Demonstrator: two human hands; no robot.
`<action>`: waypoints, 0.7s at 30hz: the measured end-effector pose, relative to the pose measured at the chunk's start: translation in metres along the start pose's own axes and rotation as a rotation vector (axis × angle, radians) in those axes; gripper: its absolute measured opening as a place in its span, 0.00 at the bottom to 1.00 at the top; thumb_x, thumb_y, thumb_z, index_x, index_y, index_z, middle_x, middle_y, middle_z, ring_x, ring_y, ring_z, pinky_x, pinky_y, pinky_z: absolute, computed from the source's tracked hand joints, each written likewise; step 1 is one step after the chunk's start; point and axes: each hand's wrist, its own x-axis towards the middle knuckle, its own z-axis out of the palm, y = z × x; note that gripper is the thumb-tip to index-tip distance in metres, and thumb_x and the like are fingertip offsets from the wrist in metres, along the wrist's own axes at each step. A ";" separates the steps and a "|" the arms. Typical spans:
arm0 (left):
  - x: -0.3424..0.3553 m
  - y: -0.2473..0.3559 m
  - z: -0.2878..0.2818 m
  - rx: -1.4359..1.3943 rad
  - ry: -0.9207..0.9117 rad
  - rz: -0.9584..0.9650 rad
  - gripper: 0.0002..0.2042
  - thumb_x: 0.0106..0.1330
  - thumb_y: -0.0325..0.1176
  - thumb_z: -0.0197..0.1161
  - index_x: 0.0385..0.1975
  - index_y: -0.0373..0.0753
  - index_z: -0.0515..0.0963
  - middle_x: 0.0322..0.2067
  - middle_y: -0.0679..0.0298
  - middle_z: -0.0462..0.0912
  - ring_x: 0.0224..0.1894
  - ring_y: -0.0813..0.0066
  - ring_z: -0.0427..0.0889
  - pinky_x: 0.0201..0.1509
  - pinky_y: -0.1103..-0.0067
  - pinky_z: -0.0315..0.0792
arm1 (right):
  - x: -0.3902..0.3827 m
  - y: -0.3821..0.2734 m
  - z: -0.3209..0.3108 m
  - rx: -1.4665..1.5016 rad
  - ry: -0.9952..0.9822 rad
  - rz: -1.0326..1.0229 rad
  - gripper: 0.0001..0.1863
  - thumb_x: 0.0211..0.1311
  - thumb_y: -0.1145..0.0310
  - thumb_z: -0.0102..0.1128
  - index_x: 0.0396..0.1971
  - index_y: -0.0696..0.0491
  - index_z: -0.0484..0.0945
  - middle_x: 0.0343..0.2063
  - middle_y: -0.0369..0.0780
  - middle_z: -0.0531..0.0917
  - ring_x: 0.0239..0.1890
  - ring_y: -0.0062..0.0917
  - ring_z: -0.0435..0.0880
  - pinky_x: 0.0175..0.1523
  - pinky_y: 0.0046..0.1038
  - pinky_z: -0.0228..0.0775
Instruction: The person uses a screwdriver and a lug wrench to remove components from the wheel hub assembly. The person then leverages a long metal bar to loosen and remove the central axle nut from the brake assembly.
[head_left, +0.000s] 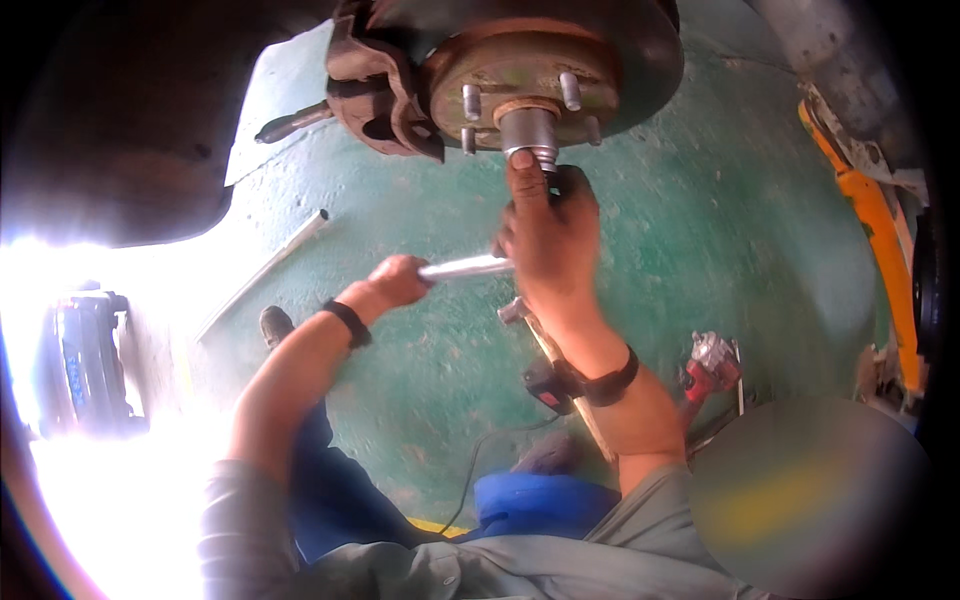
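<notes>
My left hand (398,282) is closed round a shiny steel breaker bar (465,267), which runs rightward and passes behind my right hand (555,235). My right hand is wrapped round the bar's head end, thumb up against a silver socket (528,132). The socket sits over the centre of a rusty wheel hub (600,85), among several bare wheel studs (570,92). Behind the hub is the dark brake disc (655,60), with a rusty brake caliper (375,90) on its left. My right hand hides the joint between bar and socket.
On the green floor (700,230) lie a hammer (513,310) with a wooden handle, partly under my right forearm, a red and silver power tool (712,365) and a long metal pipe (265,272). An orange metal arm (885,260) stands at far right. Dark bodywork (120,120) overhangs upper left.
</notes>
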 end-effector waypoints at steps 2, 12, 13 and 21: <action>-0.001 0.016 0.014 -0.085 0.035 -0.061 0.13 0.60 0.43 0.63 0.38 0.42 0.82 0.34 0.53 0.85 0.40 0.52 0.83 0.46 0.65 0.75 | 0.001 -0.005 -0.007 -0.113 -0.004 0.019 0.25 0.64 0.50 0.61 0.31 0.59 0.66 0.14 0.37 0.72 0.13 0.20 0.72 0.19 0.27 0.64; 0.017 0.006 -0.008 -0.018 0.164 0.084 0.12 0.60 0.43 0.59 0.34 0.44 0.84 0.35 0.54 0.84 0.41 0.53 0.82 0.46 0.64 0.75 | 0.006 0.016 0.005 -0.183 0.079 -0.184 0.25 0.62 0.49 0.63 0.33 0.56 0.65 0.16 0.32 0.67 0.14 0.15 0.65 0.19 0.21 0.61; 0.023 -0.003 -0.005 -0.013 0.160 0.061 0.12 0.59 0.43 0.60 0.34 0.42 0.83 0.34 0.52 0.84 0.40 0.51 0.82 0.45 0.63 0.75 | 0.004 0.016 0.007 -0.106 0.070 -0.157 0.24 0.63 0.50 0.63 0.34 0.56 0.65 0.16 0.32 0.67 0.13 0.15 0.65 0.19 0.21 0.61; 0.008 0.023 0.015 -0.095 0.059 0.076 0.17 0.61 0.47 0.61 0.36 0.38 0.83 0.31 0.47 0.83 0.37 0.50 0.83 0.42 0.65 0.75 | 0.003 0.000 -0.004 -0.121 0.052 -0.136 0.23 0.62 0.51 0.64 0.33 0.57 0.68 0.16 0.32 0.68 0.14 0.16 0.65 0.19 0.23 0.61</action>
